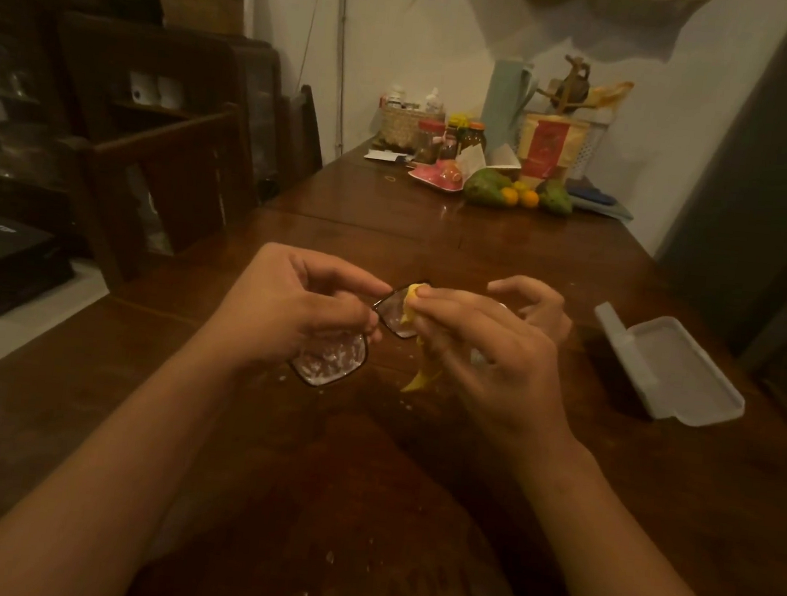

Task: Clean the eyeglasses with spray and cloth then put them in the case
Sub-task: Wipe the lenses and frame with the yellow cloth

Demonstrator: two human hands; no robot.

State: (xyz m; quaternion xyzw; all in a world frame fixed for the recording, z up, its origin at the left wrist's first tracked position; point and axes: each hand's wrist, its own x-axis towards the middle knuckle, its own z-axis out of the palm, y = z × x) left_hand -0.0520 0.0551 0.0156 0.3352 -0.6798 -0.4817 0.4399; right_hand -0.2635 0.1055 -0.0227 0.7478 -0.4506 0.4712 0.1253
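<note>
Eyeglasses (328,361): are being held up just over the table, between the two hands. The frame is thin and dark. The lenses are square-ish with round corners.
Near lens: is being seen all dotted with little white wet drops.
Far lens: is being rubbed with the cloth and looks clearer.
Cloth (422,378): soft and yellow, is being bunched up small. A thin tail of it is hanging down.
Left hand (285,306): its fingers are being curled round the frame near the middle.
Right hand (487,350): the cloth is being pinched by the thumb and first finger onto the far lens. The other fingers are being held loose and spread.
Case (668,372): a pale plastic box with round corners, is being kept open on the table, to the right and well apart from the eyeglasses.
Table (388,230): dark brown wood, smooth and shiny. Tiny drops are being seen on it.
</note>
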